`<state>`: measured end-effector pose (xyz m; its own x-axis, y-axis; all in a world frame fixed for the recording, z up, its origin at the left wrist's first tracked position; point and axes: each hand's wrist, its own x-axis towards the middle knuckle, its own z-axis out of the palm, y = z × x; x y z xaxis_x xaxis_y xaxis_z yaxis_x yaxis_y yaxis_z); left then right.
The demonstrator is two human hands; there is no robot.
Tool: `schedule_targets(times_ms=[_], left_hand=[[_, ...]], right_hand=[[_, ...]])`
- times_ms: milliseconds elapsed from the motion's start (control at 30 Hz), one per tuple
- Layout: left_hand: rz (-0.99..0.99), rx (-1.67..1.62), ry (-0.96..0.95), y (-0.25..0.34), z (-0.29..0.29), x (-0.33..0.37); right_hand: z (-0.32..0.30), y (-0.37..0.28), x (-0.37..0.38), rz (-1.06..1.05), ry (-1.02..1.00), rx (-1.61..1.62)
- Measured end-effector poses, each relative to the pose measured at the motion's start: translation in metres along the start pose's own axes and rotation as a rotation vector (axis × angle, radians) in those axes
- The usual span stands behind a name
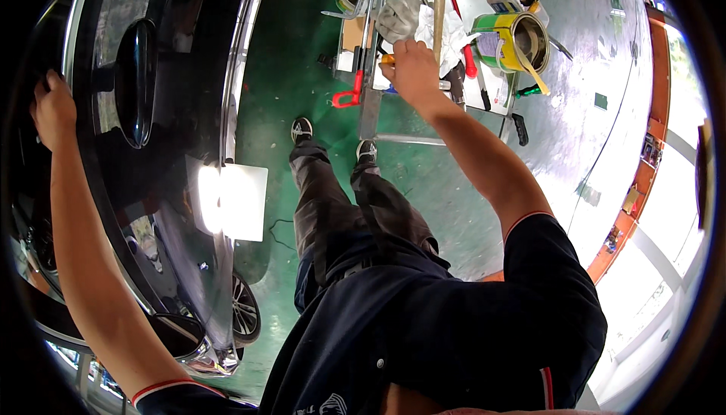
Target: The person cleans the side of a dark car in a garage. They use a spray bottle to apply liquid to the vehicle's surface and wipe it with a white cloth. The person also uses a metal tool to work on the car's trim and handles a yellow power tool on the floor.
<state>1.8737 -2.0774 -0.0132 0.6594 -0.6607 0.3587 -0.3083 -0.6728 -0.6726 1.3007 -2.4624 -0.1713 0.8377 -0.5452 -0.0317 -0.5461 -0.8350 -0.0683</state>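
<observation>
My left hand [54, 116] is at the far left, against the dark car [174, 142] beyond its door handle [136, 82]. Its fingers are curled, and the dark rim of the picture hides what they hold, if anything. Over the cluttered tool cart [495, 97], my right hand [414, 74] is closed, with a small orange piece [388, 59] showing by its thumb. The rest of that piece is hidden. Beside the hand lie a crumpled grey cloth [398, 18], a wooden handle [439, 18] and a red-handled tool [470, 62].
An open green-and-yellow tin [495, 40] sits on the cart's right. A red hook-shaped handle [349, 93] juts from its left edge, and a black handle [520, 130] from its near corner. A bright white panel [246, 202] stands by the car. Green floor [283, 59] lies between.
</observation>
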Motion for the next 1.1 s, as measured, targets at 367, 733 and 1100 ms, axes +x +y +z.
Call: schedule_targets(times_ms=[367, 733, 1100], left_hand=[[0.057, 0.068, -0.052, 0.003, -0.006, 0.005], [-0.219, -0.374, -0.063, 0.007, -0.008, 0.002], [-0.379, -0.539, -0.130, 0.021, -0.039, 0.004]], right_hand=[[0.003, 0.000, 0.005, 0.078, -0.007, -0.048], [-0.005, 0.012, 0.012, 0.123, 0.005, -0.013], [-0.001, 0.013, 0.025, 0.079, -0.137, -0.034]])
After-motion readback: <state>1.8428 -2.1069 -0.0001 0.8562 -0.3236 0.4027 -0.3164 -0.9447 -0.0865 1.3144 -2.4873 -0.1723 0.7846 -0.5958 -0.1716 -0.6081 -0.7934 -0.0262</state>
